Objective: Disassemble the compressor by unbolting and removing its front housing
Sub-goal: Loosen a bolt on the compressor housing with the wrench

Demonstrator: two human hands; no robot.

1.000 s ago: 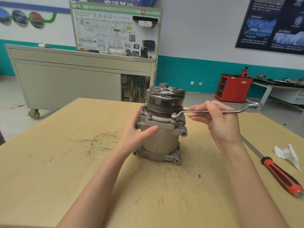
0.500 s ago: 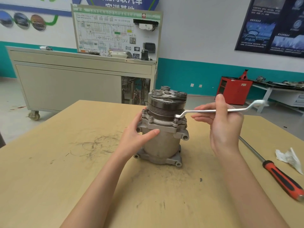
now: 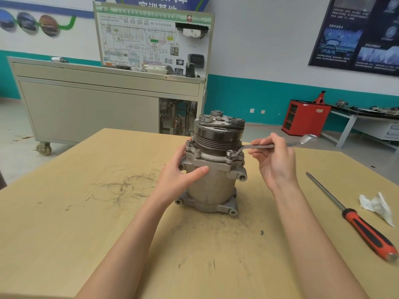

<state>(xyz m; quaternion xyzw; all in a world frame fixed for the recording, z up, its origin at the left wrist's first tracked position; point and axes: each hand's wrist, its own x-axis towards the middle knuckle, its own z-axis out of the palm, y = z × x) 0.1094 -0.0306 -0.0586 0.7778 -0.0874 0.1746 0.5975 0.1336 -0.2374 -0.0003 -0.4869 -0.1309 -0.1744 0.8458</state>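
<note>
While left hand (image 3: 180,169) braces compressor (image 3: 212,169), right hand (image 3: 275,160) holds wrench (image 3: 254,147).

Compressor (image 3: 212,186), wrench (image 3: 259,146), screwdriver (image 3: 364,229), rag (image 3: 376,205): one each

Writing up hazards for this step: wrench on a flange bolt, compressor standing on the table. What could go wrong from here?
1. The right hand pinches the wrench mid-shaft; its ring could slip off the bolt and knuckles may hit the pulley.
2. The compressor stands unclamped on the table, steadied by the left hand alone; a hard pull might tip or spin it.
</note>
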